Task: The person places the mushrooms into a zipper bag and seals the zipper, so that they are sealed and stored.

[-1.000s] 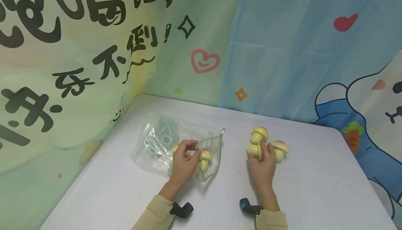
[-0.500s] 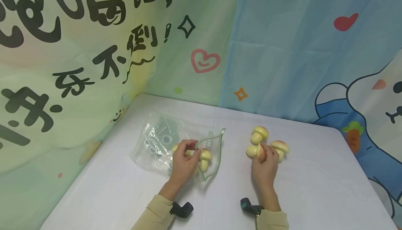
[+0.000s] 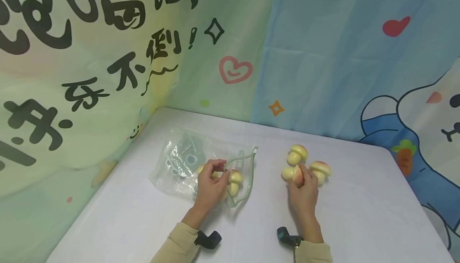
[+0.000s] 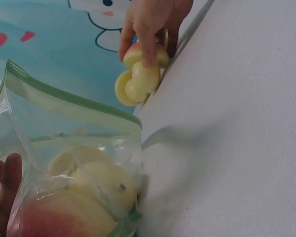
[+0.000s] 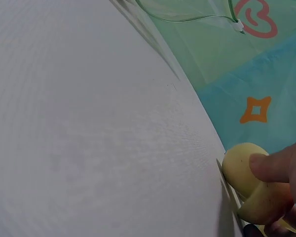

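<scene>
My left hand [image 3: 212,187] holds the mouth of a clear zip bag [image 3: 172,175] with a green zip edge, which gapes toward the right. Inside the bag lie toy mushrooms, one showing its yellow stem and cap [image 3: 235,177] near the mouth. My right hand [image 3: 303,189] grips the red-tinged cap of another toy mushroom [image 3: 288,173], its stem pointing left. In the right wrist view the thumb [image 5: 271,167] lies on this mushroom's pale stem. Two more mushrooms are close by, one behind [image 3: 296,154] and one on the right [image 3: 320,171].
A white table [image 3: 366,211] carries everything. Printed curtains [image 3: 323,75] hang along its back and left edges. A pale green print [image 3: 188,153] shows on the bag's far part. Each wrist wears a black camera.
My right hand has shifted slightly right, and its fingers have come round the mushroom's cap, which is turned a little to show its red side. The left hand and the bag have stayed in place.
</scene>
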Motion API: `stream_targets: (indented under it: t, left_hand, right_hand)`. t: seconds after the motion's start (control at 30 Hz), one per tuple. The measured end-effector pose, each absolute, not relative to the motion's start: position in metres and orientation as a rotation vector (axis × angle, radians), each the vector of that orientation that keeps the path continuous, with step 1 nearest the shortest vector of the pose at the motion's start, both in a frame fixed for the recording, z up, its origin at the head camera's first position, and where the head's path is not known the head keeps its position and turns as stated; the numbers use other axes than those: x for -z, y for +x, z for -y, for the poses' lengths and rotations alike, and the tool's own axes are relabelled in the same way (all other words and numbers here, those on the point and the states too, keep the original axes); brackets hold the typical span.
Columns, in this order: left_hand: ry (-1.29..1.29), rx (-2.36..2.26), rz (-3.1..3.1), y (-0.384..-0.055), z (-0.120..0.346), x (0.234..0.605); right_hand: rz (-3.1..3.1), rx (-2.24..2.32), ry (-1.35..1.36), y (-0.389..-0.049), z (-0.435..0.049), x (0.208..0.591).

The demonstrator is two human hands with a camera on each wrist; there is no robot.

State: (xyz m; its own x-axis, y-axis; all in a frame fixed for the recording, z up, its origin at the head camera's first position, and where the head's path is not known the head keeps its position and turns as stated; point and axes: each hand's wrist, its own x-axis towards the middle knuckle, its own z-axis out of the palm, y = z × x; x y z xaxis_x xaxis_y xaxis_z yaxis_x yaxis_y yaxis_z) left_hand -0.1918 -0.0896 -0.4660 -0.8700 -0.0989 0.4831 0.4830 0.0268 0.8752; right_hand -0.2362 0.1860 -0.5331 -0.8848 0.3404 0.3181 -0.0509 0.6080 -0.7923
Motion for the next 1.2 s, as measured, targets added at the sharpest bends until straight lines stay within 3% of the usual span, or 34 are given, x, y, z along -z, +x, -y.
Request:
stream_targets:
  t: [0.83, 1.2]
  left_hand:
    - [-0.393, 1.889, 1.919, -0.192, 0.089, 0.465]
    - [-0.385, 1.925, 1.895, -0.192, 0.089, 0.468]
  right_hand:
    - [2.429, -1.298, -0.198, -0.233, -0.18, 0.531]
    - [2.349, -1.433, -0.123, -0.227, -0.145, 0.528]
